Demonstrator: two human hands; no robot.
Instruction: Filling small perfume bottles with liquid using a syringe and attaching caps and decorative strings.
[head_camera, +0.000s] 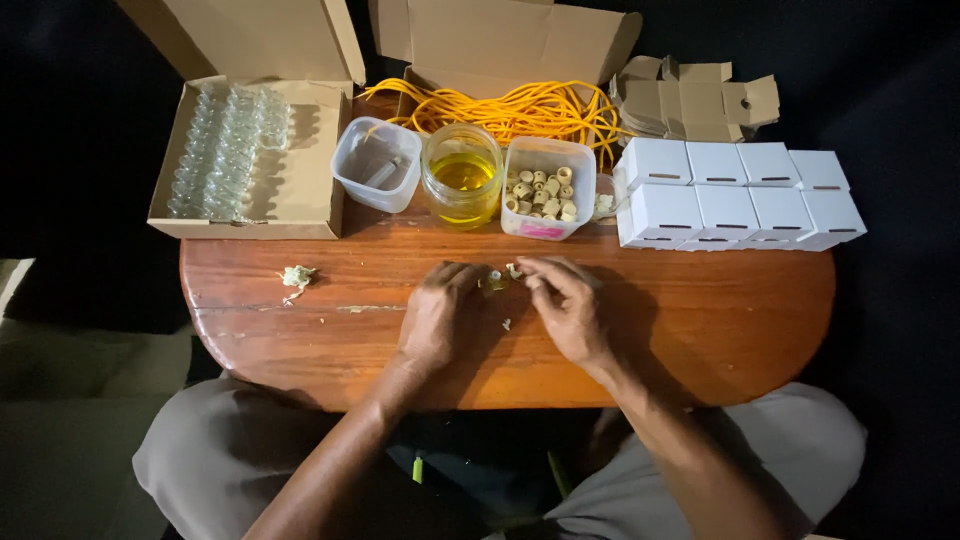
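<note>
A rounded, worn wooden table (700, 330) fills the middle of the frame, with darkness all around it. At its centre the left hand (435, 315) and right hand (570, 305) meet, fingers pinched narrowly on a small pale piece (497, 279). Behind them stand a jar of yellow liquid (462, 175), a tub of corks (545, 188) and white boxes (735, 195) at upper right.

Open brown cardboard box (300, 190) sitting at the bench's far left, holding rows of small clear glass vials (228, 150). Second open brown cardboard box (500, 45) lying behind centre. Flat unfolded brown cartons (690, 98) stacking at far right. Eight closed white cube cartons (735, 192) standing in two rows in front of them. Pink label (542, 230) showing on a square clear plastic tub (545, 160).
</note>
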